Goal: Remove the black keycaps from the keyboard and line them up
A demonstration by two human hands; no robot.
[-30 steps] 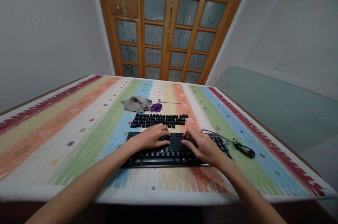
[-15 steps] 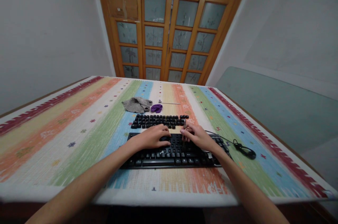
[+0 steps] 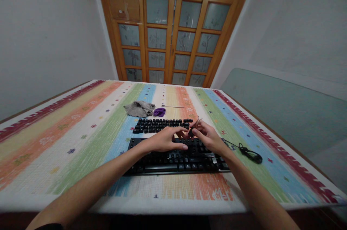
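A black keyboard point(image 3: 165, 167) lies in front of me, with bare switches in its upper part where keycaps are off. My right hand point(image 3: 208, 137) is closed around a thin wire keycap puller point(image 3: 198, 120), raised above the keyboard's back edge. A black keycap point(image 3: 191, 132) shows at the puller's lower left, by the fingertips. My left hand point(image 3: 169, 139) hovers over the keyboard, thumb and fingers apart, its fingertips close to that keycap; whether they touch it I cannot tell. Behind the keyboard, loose keycaps point(image 3: 151, 126) are laid out in rows.
A grey cloth point(image 3: 139, 108), a purple cloth or band point(image 3: 159, 112) and a thin rod point(image 3: 173, 107) lie beyond the keycaps. The keyboard's bundled cable point(image 3: 251, 156) rests at the right. Everything is on a striped tablecloth point(image 3: 89, 150); wooden doors point(image 3: 173, 35) stand behind.
My right hand has lifted the puller off the keyboard and tilted it, a black keycap now at its end. My left hand has moved right, off the keys, towards the keycap.
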